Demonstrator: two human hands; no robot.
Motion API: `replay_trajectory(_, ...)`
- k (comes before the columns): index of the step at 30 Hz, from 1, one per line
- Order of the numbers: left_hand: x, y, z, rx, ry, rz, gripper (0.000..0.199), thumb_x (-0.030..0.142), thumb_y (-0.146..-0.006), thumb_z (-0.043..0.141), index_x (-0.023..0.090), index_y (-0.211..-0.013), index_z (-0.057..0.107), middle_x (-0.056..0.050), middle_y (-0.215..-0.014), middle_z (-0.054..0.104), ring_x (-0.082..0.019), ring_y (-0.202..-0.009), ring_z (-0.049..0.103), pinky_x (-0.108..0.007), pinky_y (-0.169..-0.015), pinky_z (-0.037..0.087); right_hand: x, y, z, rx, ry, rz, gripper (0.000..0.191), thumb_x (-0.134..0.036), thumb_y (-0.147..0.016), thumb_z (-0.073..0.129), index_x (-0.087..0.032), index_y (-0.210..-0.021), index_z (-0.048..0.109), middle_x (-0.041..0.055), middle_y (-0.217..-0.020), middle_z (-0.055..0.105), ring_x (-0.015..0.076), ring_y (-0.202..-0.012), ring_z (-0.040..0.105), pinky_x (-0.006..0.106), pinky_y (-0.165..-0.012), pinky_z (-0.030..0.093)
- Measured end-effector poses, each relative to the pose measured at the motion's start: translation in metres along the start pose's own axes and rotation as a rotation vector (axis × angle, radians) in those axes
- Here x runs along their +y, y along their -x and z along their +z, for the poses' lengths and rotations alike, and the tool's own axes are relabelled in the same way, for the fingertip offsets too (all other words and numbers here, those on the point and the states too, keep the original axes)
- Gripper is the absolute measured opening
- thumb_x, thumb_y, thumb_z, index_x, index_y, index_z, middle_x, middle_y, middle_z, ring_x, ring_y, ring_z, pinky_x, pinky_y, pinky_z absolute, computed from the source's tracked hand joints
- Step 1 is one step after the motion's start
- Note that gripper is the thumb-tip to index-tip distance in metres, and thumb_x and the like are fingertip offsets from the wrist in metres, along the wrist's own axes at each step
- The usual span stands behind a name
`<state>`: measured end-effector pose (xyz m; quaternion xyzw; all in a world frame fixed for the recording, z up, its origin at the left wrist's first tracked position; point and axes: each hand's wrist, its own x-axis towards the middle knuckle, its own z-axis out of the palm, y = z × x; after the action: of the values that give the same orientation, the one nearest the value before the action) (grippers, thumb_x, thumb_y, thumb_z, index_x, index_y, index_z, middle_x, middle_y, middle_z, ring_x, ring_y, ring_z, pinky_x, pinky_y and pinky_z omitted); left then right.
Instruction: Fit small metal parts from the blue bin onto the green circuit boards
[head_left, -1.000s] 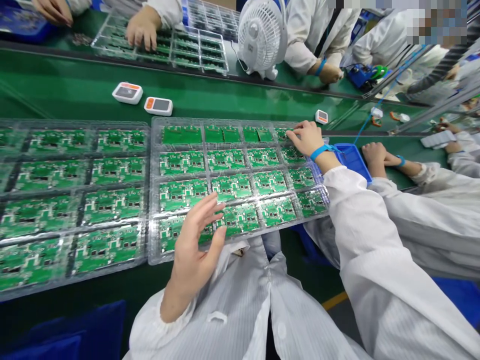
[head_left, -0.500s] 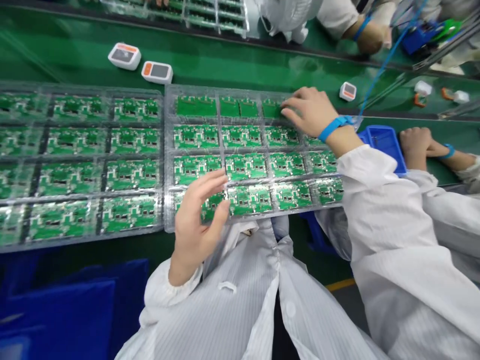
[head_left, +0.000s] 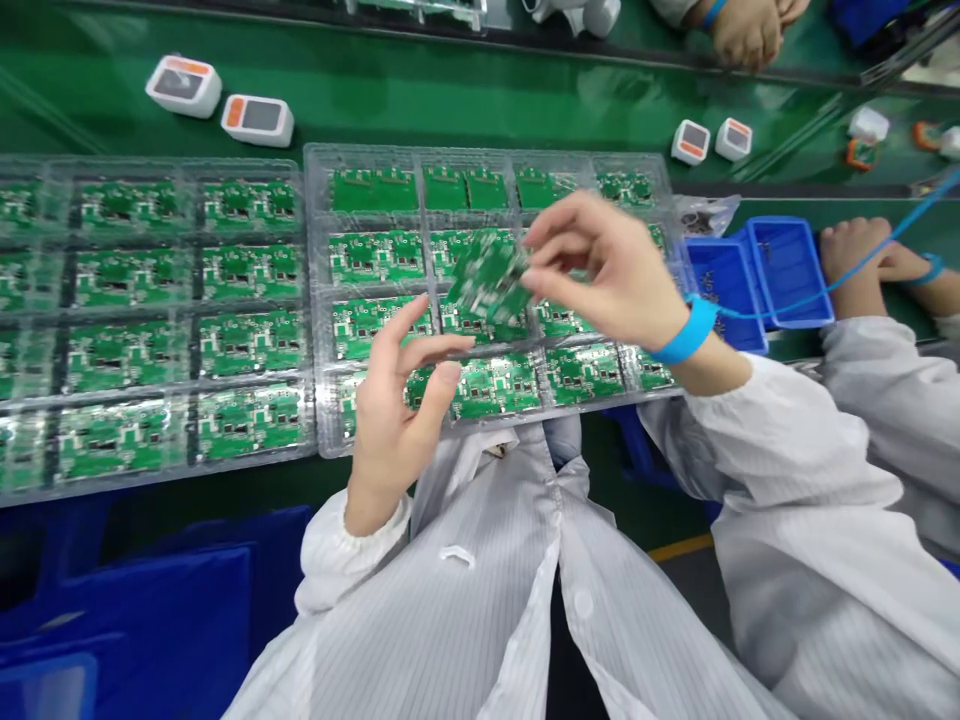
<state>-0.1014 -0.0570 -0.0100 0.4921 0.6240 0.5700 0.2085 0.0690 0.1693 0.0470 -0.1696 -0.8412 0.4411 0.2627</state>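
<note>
Slantwise, the right hand (head_left: 609, 272) pinches a circuit board (head_left: 489, 278).

No readable text right now, folks: the lifted circuit board (head_left: 491, 278) blurs its printing away (far too tiny anyway), and the white-and-orange units (head_left: 184, 87) at far left show nothing legible.

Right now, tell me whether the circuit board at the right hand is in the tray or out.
Out: the circuit board is pinched in the right hand, lifted above the clear plastic tray, not lying in it.
</note>
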Motion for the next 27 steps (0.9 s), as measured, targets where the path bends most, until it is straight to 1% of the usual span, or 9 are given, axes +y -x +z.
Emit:
replay_trajectory(4,0.002,-0.004,0.010,0.156,-0.074,0.024,0.041,0.054,-0.110,0.075,0.024,-0.136,0.072,-0.003,-0.103,0.081,-0.014,-0.075,0.075,-0.030,-0.075,0.066,-0.021,0.027,0.022,-0.167,-0.041,-0.030,0.028,-0.046,-0.108,0.080,-0.022,-0.118,0.070,0.0036,-0.109,0.077,0.0176,-0.091,0.073,0.034,-0.082,0.060)
replay_trajectory(9,0.002,-0.004,0.002,0.303,-0.165,0.051,0.040,0.057,-0.108,0.076,0.022,-0.127,0.077,0.004,-0.086,0.068,-0.004,-0.053,0.049,-0.023,-0.058,0.051,-0.007,0.047,0.017,-0.400,0.419,-0.193,0.012,-0.031,-0.111,0.075,-0.019,-0.111,0.076,0.0098,-0.113,0.073,0.0236,-0.099,0.064,0.039,-0.085,0.046)
replay_trajectory(12,0.004,-0.003,-0.002,0.297,-0.166,0.047,0.039,0.056,-0.108,0.077,0.023,-0.130,0.079,0.007,-0.080,0.060,-0.002,-0.049,0.032,-0.022,-0.048,0.036,-0.001,0.054,0.021,-0.574,0.641,-0.287,0.012,-0.026,-0.108,0.078,-0.019,-0.100,0.081,0.0122,-0.114,0.071,0.0264,-0.103,0.058,0.040,-0.086,0.035)
replay_trajectory(15,0.008,-0.002,-0.002,0.271,-0.167,0.025,0.039,0.056,-0.111,0.073,0.025,-0.135,0.079,0.007,-0.076,0.056,-0.002,-0.048,0.030,-0.022,-0.044,0.022,-0.003,0.055,0.030,-0.637,0.718,-0.316,0.011,-0.023,-0.105,0.081,-0.019,-0.095,0.083,0.0129,-0.115,0.070,0.0278,-0.107,0.055,0.040,-0.086,0.030)
replay_trajectory(19,0.006,-0.002,-0.001,0.204,-0.152,0.015,0.038,0.053,-0.115,0.068,0.026,-0.141,0.074,0.008,-0.071,0.049,-0.002,-0.047,0.030,-0.021,-0.043,0.020,-0.004,0.053,0.039,-0.670,0.765,-0.348,0.019,-0.016,-0.107,0.075,-0.018,-0.088,0.080,0.0120,-0.110,0.072,0.0270,-0.103,0.054,0.041,-0.086,0.029)
replay_trajectory(22,0.000,-0.002,-0.001,0.169,-0.121,0.043,0.038,0.054,-0.116,0.066,0.028,-0.143,0.070,0.005,-0.083,0.059,0.000,-0.047,0.029,-0.021,-0.043,0.020,-0.001,0.054,0.040,-0.680,0.738,-0.363,0.020,-0.013,-0.109,0.068,-0.017,-0.093,0.078,0.0121,-0.111,0.073,0.0261,-0.102,0.056,0.040,-0.086,0.030)
replay_trajectory(24,-0.003,-0.003,-0.001,0.153,-0.104,0.051,0.038,0.049,-0.117,0.065,0.032,-0.150,0.065,-0.002,-0.112,0.072,0.001,-0.048,0.031,-0.021,-0.043,0.024,0.002,0.054,0.037,-0.672,0.666,-0.354,0.021,-0.014,-0.112,0.063,-0.017,-0.096,0.077,0.0120,-0.112,0.074,0.0255,-0.102,0.059,0.040,-0.087,0.033)
replay_trajectory(26,-0.004,-0.003,-0.001,0.159,-0.100,0.066,0.038,0.044,-0.117,0.065,0.035,-0.154,0.062,-0.007,-0.142,0.071,0.000,-0.052,0.039,-0.022,-0.046,0.034,0.002,0.054,0.032,-0.640,0.532,-0.311,0.020,-0.018,-0.114,0.060,-0.017,-0.100,0.075,0.0119,-0.114,0.075,0.0252,-0.105,0.063,0.040,-0.090,0.037)
replay_trajectory(27,-0.003,-0.002,-0.001,0.165,-0.107,0.077,0.034,0.042,-0.118,0.063,0.035,-0.151,0.063,-0.007,-0.146,0.070,-0.002,-0.057,0.047,-0.023,-0.050,0.041,0.002,0.055,0.030,-0.610,0.437,-0.277,0.019,-0.020,-0.115,0.060,-0.017,-0.103,0.074,0.0116,-0.115,0.076,0.0251,-0.107,0.066,0.040,-0.091,0.040)
